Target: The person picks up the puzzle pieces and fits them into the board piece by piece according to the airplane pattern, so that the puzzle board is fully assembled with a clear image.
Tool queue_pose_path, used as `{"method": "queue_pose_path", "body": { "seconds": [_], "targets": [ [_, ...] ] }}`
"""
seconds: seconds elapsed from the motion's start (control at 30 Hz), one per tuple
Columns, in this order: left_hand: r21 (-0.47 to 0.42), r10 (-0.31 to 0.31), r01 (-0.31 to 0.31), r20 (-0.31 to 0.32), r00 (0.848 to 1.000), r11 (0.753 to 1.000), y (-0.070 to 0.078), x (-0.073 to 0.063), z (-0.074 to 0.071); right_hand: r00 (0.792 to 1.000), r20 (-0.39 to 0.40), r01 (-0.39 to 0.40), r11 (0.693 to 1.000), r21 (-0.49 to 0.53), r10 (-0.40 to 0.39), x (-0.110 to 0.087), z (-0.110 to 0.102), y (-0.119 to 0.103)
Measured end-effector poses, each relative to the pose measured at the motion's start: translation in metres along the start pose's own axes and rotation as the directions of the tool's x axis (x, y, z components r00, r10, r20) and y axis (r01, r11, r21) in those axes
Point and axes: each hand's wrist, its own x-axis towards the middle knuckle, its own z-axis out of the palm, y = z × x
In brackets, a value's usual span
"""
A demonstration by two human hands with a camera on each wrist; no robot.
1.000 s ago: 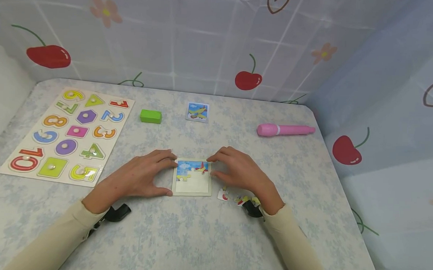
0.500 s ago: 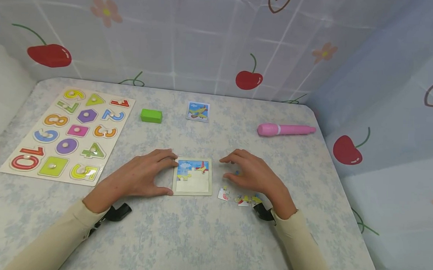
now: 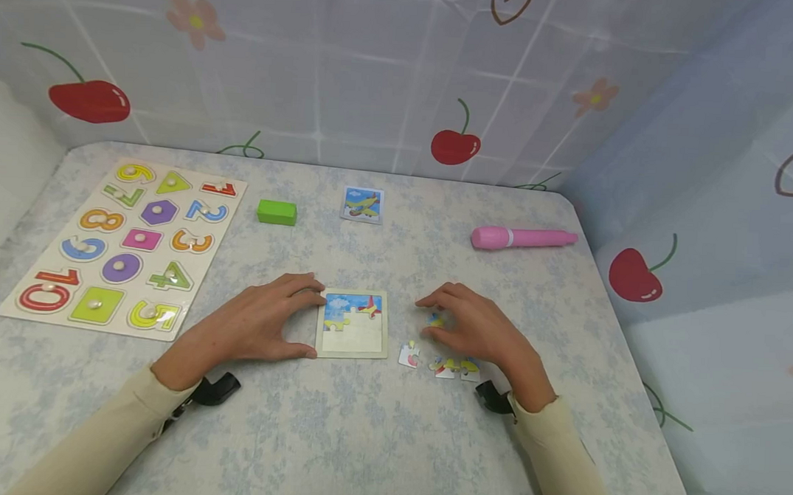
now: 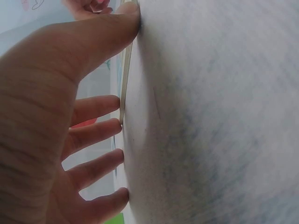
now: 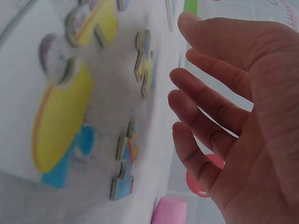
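Observation:
A small square puzzle tray [image 3: 352,344] lies mid-table with sky and red-tail pieces fitted along its top and left. My left hand [image 3: 263,319] steadies its left side, thumb at the near corner and fingertips along the edge; the left wrist view shows those fingers [image 4: 96,132] fairly straight. Right of the tray, my right hand [image 3: 476,326] hovers with loosely bent fingers and holds nothing. Partly under it lies a blue-and-yellow puzzle piece [image 3: 436,320]. Nearer me are a white-and-pink piece [image 3: 409,354], a red-and-yellow piece [image 3: 444,368] and a yellow piece [image 3: 469,370].
A board of numbers and shapes [image 3: 139,262] covers the table's left side. Farther back are a green block [image 3: 277,213], an airplane picture card [image 3: 362,205] and a pink wand-shaped thing [image 3: 523,239]. A cherry-print curtain [image 3: 377,77] hangs behind the table.
My right hand has let go of the tray's right edge and moved right, over the loose pieces, uncovering more of them. My left hand stays at the tray.

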Motion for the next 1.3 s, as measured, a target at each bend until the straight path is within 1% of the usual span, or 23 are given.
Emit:
{"method": "queue_pose_path", "body": {
  "seconds": [0.33, 0.63, 0.8, 0.97, 1.13, 1.3],
  "targets": [
    [-0.007, -0.012, 0.012, 0.009, 1.0, 1.0, 0.001, 0.0, -0.001, 1.0, 0.006, -0.023, 1.0, 0.001, 0.023, -0.012, 0.002, 0.008],
    [-0.006, -0.008, 0.008, 0.007, 1.0, 1.0, 0.001, -0.001, -0.001, 1.0, -0.007, -0.021, 0.999, 0.033, 0.021, -0.018, 0.005, 0.014],
    [-0.002, -0.003, 0.003, 0.004, 1.0, 1.0, 0.001, 0.0, -0.001, 1.0, -0.01, -0.017, 0.999, 0.039, 0.018, -0.018, 0.007, 0.014],
    [0.001, 0.002, -0.002, 0.002, 1.0, 1.0, 0.001, 0.0, 0.0, 1.0, 0.01, -0.029, 0.999, 0.037, 0.029, -0.017, 0.005, 0.013],
    [0.005, 0.0, 0.0, 0.003, 1.0, 1.0, 0.001, 0.0, 0.0, 0.999, 0.022, -0.03, 0.999, 0.017, 0.029, -0.013, 0.003, 0.01],
    [0.003, -0.005, 0.005, 0.003, 1.0, 1.0, 0.001, 0.0, 0.0, 1.0, 0.013, -0.014, 1.0, -0.005, 0.014, -0.009, 0.002, 0.008]
  ]
}}
